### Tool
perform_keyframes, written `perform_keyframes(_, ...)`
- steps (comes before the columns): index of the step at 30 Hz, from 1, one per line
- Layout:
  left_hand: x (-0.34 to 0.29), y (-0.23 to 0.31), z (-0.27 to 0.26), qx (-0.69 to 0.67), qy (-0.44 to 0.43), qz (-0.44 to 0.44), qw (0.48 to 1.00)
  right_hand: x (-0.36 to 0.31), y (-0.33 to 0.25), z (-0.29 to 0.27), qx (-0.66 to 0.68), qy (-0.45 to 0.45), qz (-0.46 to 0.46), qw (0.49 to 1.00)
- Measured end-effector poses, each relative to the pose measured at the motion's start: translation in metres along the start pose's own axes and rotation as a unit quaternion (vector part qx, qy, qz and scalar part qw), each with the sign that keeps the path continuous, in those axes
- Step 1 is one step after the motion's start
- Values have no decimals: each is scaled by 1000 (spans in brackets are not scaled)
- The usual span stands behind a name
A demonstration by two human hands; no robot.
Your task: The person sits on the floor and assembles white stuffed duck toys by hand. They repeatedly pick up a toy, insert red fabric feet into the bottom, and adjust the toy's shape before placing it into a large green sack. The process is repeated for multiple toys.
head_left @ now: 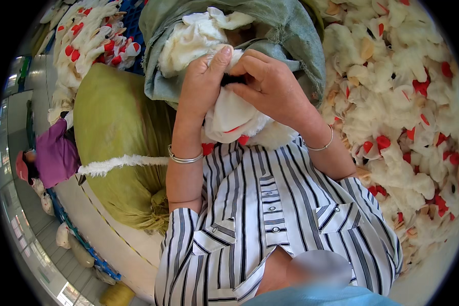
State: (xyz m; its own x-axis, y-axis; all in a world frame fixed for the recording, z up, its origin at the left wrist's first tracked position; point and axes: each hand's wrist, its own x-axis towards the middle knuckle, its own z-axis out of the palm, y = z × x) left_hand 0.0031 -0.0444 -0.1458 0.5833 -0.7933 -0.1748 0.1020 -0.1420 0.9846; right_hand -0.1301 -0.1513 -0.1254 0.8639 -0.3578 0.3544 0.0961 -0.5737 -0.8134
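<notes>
A white plush toy skin with red and black parts hangs in front of my striped shirt. My left hand is closed on its upper edge, thumb uppermost. Close beside it, my right hand pinches the same plush skin, fingers bent around a small black patch between the hands. What the fingertips hold exactly is partly hidden. Just beyond my hands, a grey-green woven sack gapes with its edge folded back. Inside it lies more cream-white plush.
A large pile of white plush skins with red pieces spreads at the right. Another plush heap lies far left. A full olive-yellow sack stands at my left, crossed by a white fluffy strip. Beyond it is a person in purple.
</notes>
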Motion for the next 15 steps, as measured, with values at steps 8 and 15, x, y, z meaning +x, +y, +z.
perform_keyframes(8,-16,5,-18,27,-73,-42,996,0,16,-18,49,84,20,995)
perform_keyframes(15,-26,-8,-21,-48,-21,6,999,7,-16,-31,45,107,-48,992)
